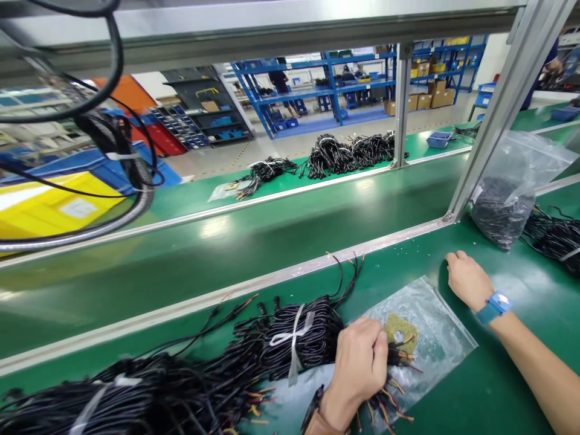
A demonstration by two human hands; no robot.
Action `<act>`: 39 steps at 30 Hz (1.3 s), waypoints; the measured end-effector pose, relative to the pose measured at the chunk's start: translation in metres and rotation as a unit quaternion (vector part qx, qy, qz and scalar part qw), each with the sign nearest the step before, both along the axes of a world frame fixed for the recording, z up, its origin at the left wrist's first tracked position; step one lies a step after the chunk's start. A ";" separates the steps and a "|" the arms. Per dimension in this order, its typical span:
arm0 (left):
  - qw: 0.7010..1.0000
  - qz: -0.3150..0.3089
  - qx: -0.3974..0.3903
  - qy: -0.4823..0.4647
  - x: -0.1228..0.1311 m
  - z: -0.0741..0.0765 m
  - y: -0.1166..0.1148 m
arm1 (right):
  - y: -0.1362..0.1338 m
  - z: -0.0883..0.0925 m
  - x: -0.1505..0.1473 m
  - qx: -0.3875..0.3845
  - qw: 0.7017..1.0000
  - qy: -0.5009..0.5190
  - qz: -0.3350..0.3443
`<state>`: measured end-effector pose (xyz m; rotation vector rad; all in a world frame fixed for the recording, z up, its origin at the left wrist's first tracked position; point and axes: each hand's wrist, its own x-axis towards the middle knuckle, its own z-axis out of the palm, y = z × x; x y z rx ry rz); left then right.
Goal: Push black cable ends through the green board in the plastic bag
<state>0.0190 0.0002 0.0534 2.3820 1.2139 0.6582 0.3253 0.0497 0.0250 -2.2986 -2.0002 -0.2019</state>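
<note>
My left hand [362, 356] is closed around black cables [399, 356], whose coloured wire ends stick out to its right. Beside it lies a coiled cable bundle [301, 335] tied with a white strip. A larger pile of black cables [149, 393] spreads to the left. Under and right of the left hand is a clear zip bag [441, 317] with a yellowish sponge [409, 326] on it. My right hand [469, 281], with a blue band at the wrist, is on or just above the green bench past the bag's corner. Its fingers are curled, and their tips are hidden.
A filled clear bag [505, 199] stands by the slanted metal post [493, 103], with more cables [555, 238] to its right. Across the green belt [254, 235] lie several cable bundles [338, 156] and a blue tray [438, 140]. A yellow bin [49, 205] and hanging hoses [140, 205] are at left.
</note>
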 end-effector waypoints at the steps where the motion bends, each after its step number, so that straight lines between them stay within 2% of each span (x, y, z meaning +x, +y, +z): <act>1: 1.000 -0.003 0.022 0.016 0.000 0.000 -0.001 | 0.000 0.001 -0.001 0.002 1.000 0.002 0.003; 4: 0.997 0.015 0.067 0.040 0.001 -0.005 -0.001 | 0.001 0.008 -0.007 0.025 0.999 0.016 0.034; 8: 0.990 0.075 0.100 0.066 0.003 -0.013 0.002 | -0.004 0.015 -0.025 0.071 0.989 0.058 0.115; 11: 0.978 0.093 0.143 0.118 0.002 -0.014 0.006 | -0.009 0.015 -0.043 0.069 0.980 0.089 0.162; 14: 0.974 0.089 0.126 0.164 0.001 -0.010 0.008 | -0.015 0.016 -0.057 0.058 0.970 0.113 0.207; 17: 0.979 0.076 0.088 0.171 0.001 -0.006 0.009 | -0.019 0.018 -0.065 0.046 0.962 0.129 0.235; 25: 0.993 0.034 0.053 0.097 -0.001 0.001 0.007 | -0.019 0.020 -0.065 0.040 0.955 0.153 0.251; 32: 0.997 0.011 0.040 0.070 -0.004 -0.007 0.006 | -0.020 0.021 -0.066 0.050 0.953 0.165 0.248; 35: 0.996 0.021 0.061 0.053 -0.006 -0.008 0.008 | -0.020 0.020 -0.066 0.049 0.952 0.177 0.246; 39: 0.982 0.058 0.157 0.084 -0.005 0.000 0.012 | -0.020 0.019 -0.066 0.052 0.949 0.184 0.251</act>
